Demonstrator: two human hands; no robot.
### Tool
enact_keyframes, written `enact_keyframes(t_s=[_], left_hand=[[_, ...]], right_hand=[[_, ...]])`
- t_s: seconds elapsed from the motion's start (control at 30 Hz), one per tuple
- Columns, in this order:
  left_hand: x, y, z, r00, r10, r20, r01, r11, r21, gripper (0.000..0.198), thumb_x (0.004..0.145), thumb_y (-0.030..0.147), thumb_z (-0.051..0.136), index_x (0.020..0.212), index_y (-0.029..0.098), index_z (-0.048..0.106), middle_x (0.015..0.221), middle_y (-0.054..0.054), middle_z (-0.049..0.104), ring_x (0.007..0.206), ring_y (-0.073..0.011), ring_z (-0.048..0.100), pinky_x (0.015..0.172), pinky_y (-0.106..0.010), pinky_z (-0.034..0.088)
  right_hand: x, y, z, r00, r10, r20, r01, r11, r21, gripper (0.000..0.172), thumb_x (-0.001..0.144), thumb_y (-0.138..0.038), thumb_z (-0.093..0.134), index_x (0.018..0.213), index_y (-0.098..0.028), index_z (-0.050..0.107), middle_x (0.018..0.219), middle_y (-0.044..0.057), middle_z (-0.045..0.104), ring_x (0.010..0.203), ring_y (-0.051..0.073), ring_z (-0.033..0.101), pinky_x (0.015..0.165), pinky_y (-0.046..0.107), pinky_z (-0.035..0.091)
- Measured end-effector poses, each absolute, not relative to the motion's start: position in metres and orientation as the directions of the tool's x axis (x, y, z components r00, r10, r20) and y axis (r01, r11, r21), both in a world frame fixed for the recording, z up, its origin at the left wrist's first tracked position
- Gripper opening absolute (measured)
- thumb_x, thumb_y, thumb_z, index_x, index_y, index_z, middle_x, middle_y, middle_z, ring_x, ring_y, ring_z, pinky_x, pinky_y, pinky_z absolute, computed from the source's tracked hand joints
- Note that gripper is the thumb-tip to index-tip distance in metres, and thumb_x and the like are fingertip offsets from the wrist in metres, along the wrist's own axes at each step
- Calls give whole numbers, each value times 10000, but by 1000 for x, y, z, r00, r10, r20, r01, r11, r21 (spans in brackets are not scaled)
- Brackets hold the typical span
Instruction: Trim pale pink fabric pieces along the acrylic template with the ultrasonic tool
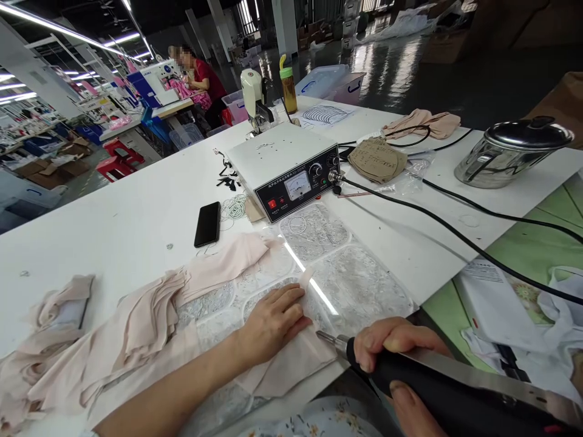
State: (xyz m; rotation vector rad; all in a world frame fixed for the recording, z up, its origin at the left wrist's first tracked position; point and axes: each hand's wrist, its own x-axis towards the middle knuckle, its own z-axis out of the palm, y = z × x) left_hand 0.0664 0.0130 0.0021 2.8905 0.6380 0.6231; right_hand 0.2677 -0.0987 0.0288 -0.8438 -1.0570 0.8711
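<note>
My left hand (273, 318) lies flat with fingers stretched out, pressing a pale pink fabric piece (291, 364) onto a patterned glass plate (359, 285) on the white table (127, 224). My right hand (396, 358) is wrapped round a black handheld cutting tool (437, 394); its metal tip (328, 340) touches the fabric edge just right of my left hand. A black cable (455, 233) runs from the tool's side to a white control box (291, 170) with a dial and a red switch.
More pink fabric pieces (150, 315) are stacked to the left. A black phone (207, 224) lies beside the box. A steel pot (510, 152), a bottle (288, 85) and a small machine (255, 97) stand farther back. A person sews at a distant table (200, 76).
</note>
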Motion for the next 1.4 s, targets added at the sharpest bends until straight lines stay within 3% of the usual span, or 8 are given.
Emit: enact_keyframes(t_s=[0.23,0.67,0.87,1.0,1.17,1.4], left_hand=[[62,17,1,846,419,330,381,-908,176,231,965,261,541,760,158,511,1302,-153,570,1227,-281,549,896,-390,564],[61,22,2,867,390,311,354,-920,166,206,983,301,510,843,155,548,1275,-139,610,1266,-266,528,1009,-416,532],[61,26,3,879,352,320,321,-936,148,169,968,281,537,853,158,552,1272,-163,596,1252,-284,533,949,-431,552],[63,27,9,887,305,348,269,-952,148,149,964,236,543,840,154,546,1189,-153,616,1237,-275,532,935,-416,548],[65,26,12,902,241,359,193,-967,164,166,964,171,528,799,148,532,1067,-121,648,1145,-247,589,909,-389,562],[66,23,6,863,330,383,239,-934,266,131,954,143,523,829,142,562,929,-90,641,1097,-225,617,947,-353,563]], right_hand=[[269,-97,29,265,888,376,-152,423,-893,158,866,-206,526,1001,-285,505,770,20,585,645,165,595,581,318,517],[267,-94,38,331,902,278,-258,370,-893,66,839,-302,626,903,-302,610,677,20,605,586,180,605,551,348,573],[265,-94,37,352,903,245,-293,355,-888,67,831,-327,644,872,-298,601,665,20,596,581,177,600,539,344,571],[268,-95,35,297,918,262,-283,347,-894,62,846,-298,622,905,-291,603,698,22,610,599,172,611,558,341,562],[265,-96,33,359,890,282,-251,383,-889,66,841,-290,619,903,-289,596,696,21,613,603,175,607,564,345,556],[265,-96,36,347,892,291,-226,380,-897,89,827,-298,637,911,-298,608,683,24,609,607,189,603,550,355,570]])
